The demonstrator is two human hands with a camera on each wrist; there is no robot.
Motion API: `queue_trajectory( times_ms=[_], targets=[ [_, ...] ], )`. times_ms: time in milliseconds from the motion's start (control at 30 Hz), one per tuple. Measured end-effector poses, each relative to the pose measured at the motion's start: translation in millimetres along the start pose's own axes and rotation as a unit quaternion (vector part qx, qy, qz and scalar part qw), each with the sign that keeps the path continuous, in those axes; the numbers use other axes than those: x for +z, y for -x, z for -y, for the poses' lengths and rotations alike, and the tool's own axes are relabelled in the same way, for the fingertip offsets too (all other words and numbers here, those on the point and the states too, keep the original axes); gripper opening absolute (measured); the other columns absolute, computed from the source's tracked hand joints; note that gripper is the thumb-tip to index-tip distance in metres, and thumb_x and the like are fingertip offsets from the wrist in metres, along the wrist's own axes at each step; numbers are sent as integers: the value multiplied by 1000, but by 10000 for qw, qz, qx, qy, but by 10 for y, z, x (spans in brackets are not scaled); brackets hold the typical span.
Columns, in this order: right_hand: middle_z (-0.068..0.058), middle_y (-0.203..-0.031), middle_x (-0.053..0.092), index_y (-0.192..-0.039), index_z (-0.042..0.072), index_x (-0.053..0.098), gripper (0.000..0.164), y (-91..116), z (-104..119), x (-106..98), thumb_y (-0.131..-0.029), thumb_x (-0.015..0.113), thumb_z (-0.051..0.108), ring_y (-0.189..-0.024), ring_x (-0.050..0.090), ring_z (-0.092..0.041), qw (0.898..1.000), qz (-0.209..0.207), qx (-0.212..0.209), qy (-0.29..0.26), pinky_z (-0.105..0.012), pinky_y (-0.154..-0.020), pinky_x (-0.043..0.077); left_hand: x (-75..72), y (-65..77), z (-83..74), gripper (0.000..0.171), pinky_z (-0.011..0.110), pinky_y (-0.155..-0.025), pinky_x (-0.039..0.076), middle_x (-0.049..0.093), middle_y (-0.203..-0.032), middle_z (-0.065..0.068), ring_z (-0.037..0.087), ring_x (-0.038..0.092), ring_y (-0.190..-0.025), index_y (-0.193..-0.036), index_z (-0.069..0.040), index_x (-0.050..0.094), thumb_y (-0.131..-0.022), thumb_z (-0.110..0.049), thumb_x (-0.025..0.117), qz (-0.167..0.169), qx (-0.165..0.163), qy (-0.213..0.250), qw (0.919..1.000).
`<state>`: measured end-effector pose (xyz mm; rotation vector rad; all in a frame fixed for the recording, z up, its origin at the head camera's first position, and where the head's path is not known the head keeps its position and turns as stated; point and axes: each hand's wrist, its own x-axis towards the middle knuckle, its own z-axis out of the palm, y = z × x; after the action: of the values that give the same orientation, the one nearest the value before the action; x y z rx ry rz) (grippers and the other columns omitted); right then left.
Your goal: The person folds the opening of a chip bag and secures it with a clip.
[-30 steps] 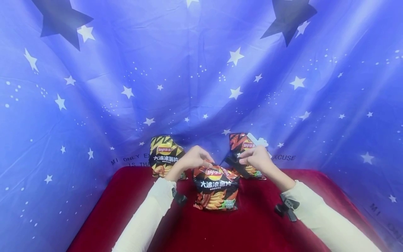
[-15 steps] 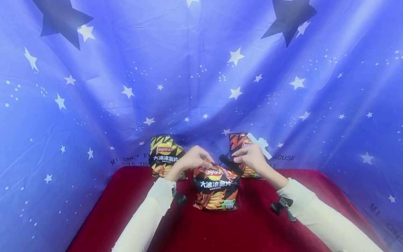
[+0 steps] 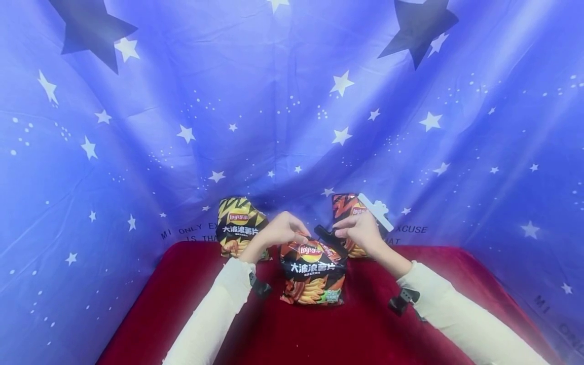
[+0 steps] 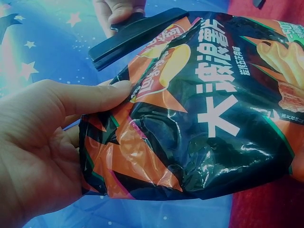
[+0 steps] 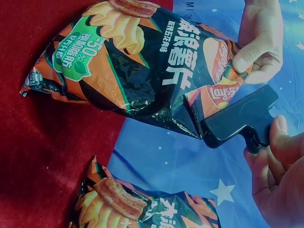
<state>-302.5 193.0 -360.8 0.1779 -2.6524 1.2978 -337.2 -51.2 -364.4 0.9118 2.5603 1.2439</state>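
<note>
A black and orange bag of Lay's potato chips (image 3: pixel 312 274) stands upright at the middle of the table, its top folded over. My left hand (image 3: pixel 285 228) pinches the upper left of that fold; in the left wrist view the thumb lies on the front of the folded bag (image 4: pixel 156 95). My right hand (image 3: pixel 362 232) pinches the handle of a black bag clip (image 3: pixel 330 241). In the right wrist view the long bar of the bag clip (image 5: pixel 242 118) slants along the folded edge, one end right at the bag's corner.
A yellow and black chip bag (image 3: pixel 239 225) stands behind on the left. Behind on the right is another orange and black chip bag (image 3: pixel 344 205) with a white clip (image 3: pixel 377 209) across its corner. A blue star-printed curtain (image 3: pixel 283 126) rises behind the red table cover (image 3: pixel 383 314).
My right hand has moved left, bringing the black bag clip from in front of the right-hand bag to the folded top of the middle bag. The left hand has stayed put.
</note>
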Motion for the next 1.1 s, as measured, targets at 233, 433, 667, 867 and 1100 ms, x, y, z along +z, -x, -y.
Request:
queue_trajectory(
  times_ms=[233,433,667,867,1100],
  targets=[
    [-18,-95,78,-97,-1,80,22,1,-1,28,-76,84,1,-95,71,-31,10000,-9,-20,-16,-26,-74,48,-5,-3,2,15,20,-59,50,79,-92,10,9,63,-64,-96,-4,80,-81,-2,81,53,-93,28,9999],
    [-20,-98,78,-97,-1,80,23,5,7,57,-75,84,1,-78,71,-17,10000,10,-11,-60,-25,-65,53,-3,-11,5,15,21,-61,51,80,-92,9,10,64,-66,-96,-5,80,-81,-3,82,72,-65,-18,10000],
    [-26,-97,76,-100,-5,78,24,-4,9,87,-77,82,-2,-51,64,-9,9993,152,8,-348,-27,-44,51,-5,-30,19,15,23,-65,52,80,-92,8,11,64,-69,-96,-6,81,-81,-4,82,52,-150,-48,9999],
    [-28,-95,75,-100,-7,77,24,-7,-10,100,-77,82,-3,-50,66,-14,9990,197,-56,-399,-29,-44,53,-8,-36,15,17,22,-65,52,80,-95,8,11,64,-69,-98,-6,80,-81,-5,82,54,-231,-62,9997],
    [-27,-93,76,-101,-6,77,25,-3,-1,125,-77,82,-3,-49,65,-19,9987,261,126,-410,-30,-45,54,-8,-21,2,18,20,-50,43,79,-94,10,10,54,-54,-98,-4,80,-80,-4,82,46,-288,8,9996]
  ],
)
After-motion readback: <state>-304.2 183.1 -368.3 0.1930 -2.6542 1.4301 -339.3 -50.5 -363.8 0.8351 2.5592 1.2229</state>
